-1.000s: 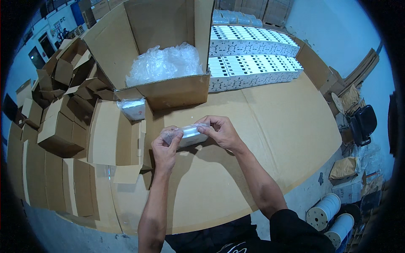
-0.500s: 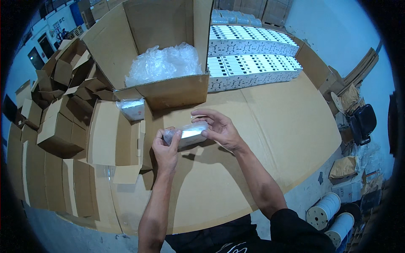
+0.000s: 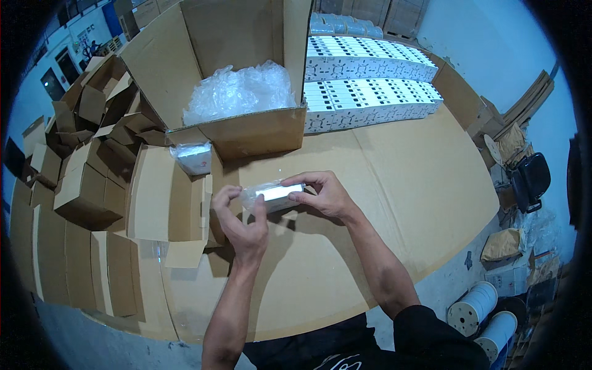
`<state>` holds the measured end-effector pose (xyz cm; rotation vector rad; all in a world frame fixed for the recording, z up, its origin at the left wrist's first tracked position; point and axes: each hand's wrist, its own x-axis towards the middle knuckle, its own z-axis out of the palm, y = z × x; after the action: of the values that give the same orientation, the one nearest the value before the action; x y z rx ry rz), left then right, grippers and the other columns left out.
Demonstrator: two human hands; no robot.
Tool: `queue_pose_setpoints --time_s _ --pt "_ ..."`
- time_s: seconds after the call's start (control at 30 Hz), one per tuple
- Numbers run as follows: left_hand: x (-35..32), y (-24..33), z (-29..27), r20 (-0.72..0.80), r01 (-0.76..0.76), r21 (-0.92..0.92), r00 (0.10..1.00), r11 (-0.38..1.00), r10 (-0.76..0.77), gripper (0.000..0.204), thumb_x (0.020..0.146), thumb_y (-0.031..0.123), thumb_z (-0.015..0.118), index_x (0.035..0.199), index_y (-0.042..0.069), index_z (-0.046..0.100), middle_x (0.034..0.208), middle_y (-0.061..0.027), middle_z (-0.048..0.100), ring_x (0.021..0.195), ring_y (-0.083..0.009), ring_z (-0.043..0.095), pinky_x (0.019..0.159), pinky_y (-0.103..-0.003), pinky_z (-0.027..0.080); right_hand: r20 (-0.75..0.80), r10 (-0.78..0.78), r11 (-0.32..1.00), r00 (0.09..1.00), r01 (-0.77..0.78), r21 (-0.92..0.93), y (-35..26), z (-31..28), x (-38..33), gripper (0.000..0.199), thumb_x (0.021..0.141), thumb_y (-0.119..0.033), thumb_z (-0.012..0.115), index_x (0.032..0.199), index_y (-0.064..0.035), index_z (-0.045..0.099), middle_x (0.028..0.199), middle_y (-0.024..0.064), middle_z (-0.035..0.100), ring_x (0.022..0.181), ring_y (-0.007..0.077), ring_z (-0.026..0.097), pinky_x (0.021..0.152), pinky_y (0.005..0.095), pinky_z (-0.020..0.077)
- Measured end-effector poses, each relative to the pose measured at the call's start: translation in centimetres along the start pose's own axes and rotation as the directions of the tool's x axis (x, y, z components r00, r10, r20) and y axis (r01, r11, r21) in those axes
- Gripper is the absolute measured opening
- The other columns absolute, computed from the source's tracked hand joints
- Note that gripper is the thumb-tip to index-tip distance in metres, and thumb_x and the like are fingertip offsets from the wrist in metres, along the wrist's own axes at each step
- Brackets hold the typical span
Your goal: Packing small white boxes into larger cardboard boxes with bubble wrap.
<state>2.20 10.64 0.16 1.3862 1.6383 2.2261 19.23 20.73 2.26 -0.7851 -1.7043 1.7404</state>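
A small white box [image 3: 277, 195] sits partly in a clear plastic bubble bag [image 3: 250, 197] just above the cardboard-covered table. My right hand [image 3: 324, 196] pinches its right end between thumb and fingers. At the bag's left end, my left hand [image 3: 242, 225] has its thumb and fingers spread apart; the thumb tip is close to the box, and I cannot tell whether it touches. Left of my hands is an open brown carton [image 3: 151, 197], with another bagged white box [image 3: 194, 158] inside at its far end.
Behind it, a large open carton [image 3: 240, 137] holds a heap of clear bubble bags [image 3: 243, 92]. Rows of white boxes [image 3: 370, 102] stand stacked at the back right. Several empty brown cartons [image 3: 92, 191] crowd the left side. Cable spools [image 3: 473, 308] lie on the floor at right.
My left hand has loosened from the bag, its fingers spreading. My right hand has moved from spread fingers to a closer pinch on the box's right end.
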Motion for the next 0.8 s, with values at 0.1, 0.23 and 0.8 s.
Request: queue_pose_setpoints --time_s 0.1,0.23,0.8 --pt "-0.1 1.0 -0.4 0.226 -0.453 0.29 0.888 0.843 0.399 0.021 0.086 0.003 0.077 0.102 0.003 0.063 0.108 -0.0118 0.063 0.107 -0.0293 0.059 0.099 -0.044 0.046 -0.014 0.013 1.0 1.0 -0.013 -0.009 -0.1 -0.3 0.0 0.029 0.09 -0.002 0.073 0.118 0.0006 0.073 0.116 0.0125 0.073 0.109 0.0185 0.066 0.093 0.0325 0.0559" --pt "0.1 0.6 -0.1 0.459 -0.441 0.271 0.84 0.856 0.288 0.03 0.083 0.0 0.076 0.111 0.003 0.067 0.114 -0.0126 0.066 0.113 -0.034 0.062 0.104 -0.05 0.047 0.027 -0.078 0.996 0.997 0.08 -0.045 0.0 -0.4 0.0 0.028 0.09 -0.003 0.074 0.118 -0.0002 0.073 0.116 0.0116 0.073 0.108 0.0178 0.066 0.091 0.0323 0.0567" --pt "0.9 -1.2 -0.9 0.531 0.479 0.059 0.728 0.876 -0.434 0.029 0.094 0.007 0.073 0.122 0.002 0.066 0.108 -0.0071 0.07 0.099 -0.0147 0.066 0.087 -0.03 0.054 0.053 -0.369 0.732 0.928 0.325 -0.599 -1.1 -0.6 0.0 0.031 0.083 -0.01 0.079 0.113 -0.0042 0.074 0.107 0.0105 0.075 0.1 0.0254 0.067 0.09 0.0377 0.0532"
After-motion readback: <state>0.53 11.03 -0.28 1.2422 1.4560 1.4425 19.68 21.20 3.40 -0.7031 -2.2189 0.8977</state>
